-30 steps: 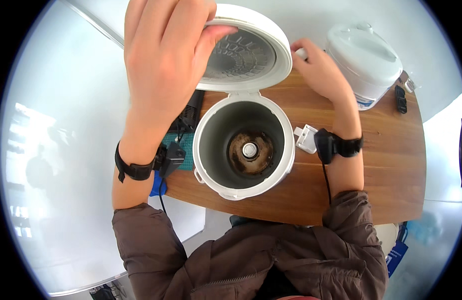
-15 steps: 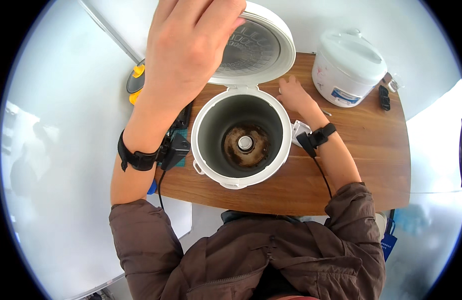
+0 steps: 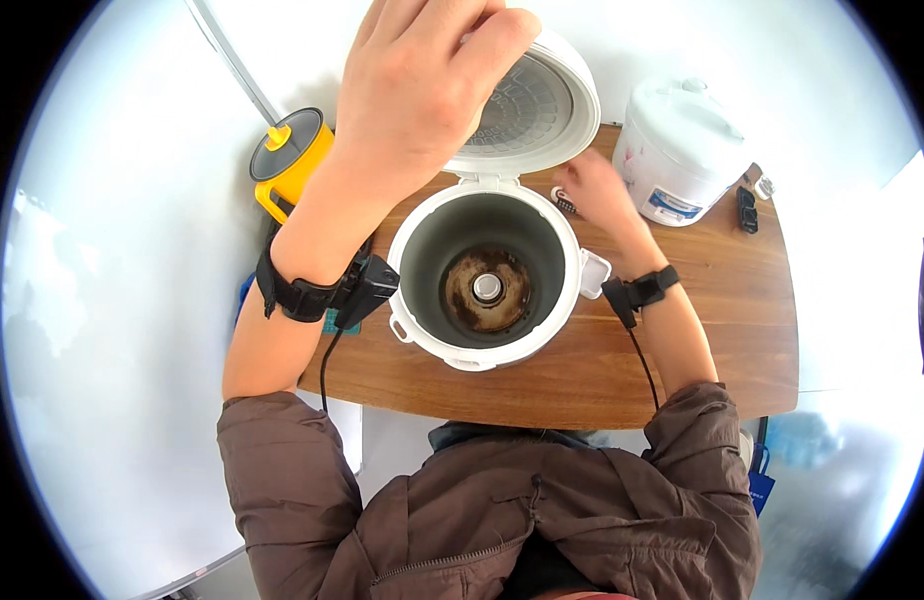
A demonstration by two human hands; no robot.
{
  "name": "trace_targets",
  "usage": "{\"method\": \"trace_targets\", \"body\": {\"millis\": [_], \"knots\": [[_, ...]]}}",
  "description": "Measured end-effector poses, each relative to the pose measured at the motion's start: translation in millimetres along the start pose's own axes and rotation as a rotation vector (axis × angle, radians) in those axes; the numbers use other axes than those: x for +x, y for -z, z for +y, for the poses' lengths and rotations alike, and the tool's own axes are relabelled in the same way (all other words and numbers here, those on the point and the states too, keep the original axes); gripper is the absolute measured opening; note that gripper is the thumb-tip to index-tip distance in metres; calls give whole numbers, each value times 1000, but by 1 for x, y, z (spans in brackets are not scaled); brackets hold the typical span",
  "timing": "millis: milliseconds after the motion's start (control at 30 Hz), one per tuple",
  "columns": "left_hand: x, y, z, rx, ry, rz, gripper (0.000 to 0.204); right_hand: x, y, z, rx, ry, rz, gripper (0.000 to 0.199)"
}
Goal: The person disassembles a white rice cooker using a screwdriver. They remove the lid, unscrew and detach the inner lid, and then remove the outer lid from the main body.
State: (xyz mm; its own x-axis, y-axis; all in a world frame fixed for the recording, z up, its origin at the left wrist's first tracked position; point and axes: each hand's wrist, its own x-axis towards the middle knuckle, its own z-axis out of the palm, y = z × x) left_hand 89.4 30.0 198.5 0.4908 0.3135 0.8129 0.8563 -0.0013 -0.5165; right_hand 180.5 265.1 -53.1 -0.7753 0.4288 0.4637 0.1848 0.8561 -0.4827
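Note:
A white rice cooker (image 3: 402, 250) stands on the wooden table with its lid up and no inner pot inside. Its grey well has a brown-stained bottom (image 3: 479, 317) with a round metal knob (image 3: 487, 287) at the centre. My left hand (image 3: 422, 95) grips the top edge of the raised lid (image 3: 585, 115), whose inner side is a patterned metal disc. To the right of the lid hinge, my right hand (image 3: 600, 190) is low over the table, its fingers blurred. Beside it lies a small white object with a dark strip (image 3: 563, 199).
A second white rice cooker (image 3: 672, 150), lid down, stands at the back right. Next to it lie a black item (image 3: 747, 211) and a small clear-looking piece (image 3: 764, 187). A yellow jug with a dark lid (image 3: 300, 165) is at the left. Part of a green mat (image 3: 344, 322) shows under my left wrist.
My right hand has shifted slightly, and the small white and dark object now shows beside it. My left hand keeps its hold on the lid. The view has moved, showing more of the yellow jug.

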Motion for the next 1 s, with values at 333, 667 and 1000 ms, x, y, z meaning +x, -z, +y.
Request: {"method": "trace_targets", "body": {"millis": [333,667,1000], "knots": [[-12,11,-18,-497,237,101,42,40,174,-202,80,820,714,33],[-39,9,-84,-1227,991,-375,44,63,156,-220,-383,931,680,25],[-38,-5,-110,-1264,978,-741,51,69,148,-239,-457,899,624,29]]}}
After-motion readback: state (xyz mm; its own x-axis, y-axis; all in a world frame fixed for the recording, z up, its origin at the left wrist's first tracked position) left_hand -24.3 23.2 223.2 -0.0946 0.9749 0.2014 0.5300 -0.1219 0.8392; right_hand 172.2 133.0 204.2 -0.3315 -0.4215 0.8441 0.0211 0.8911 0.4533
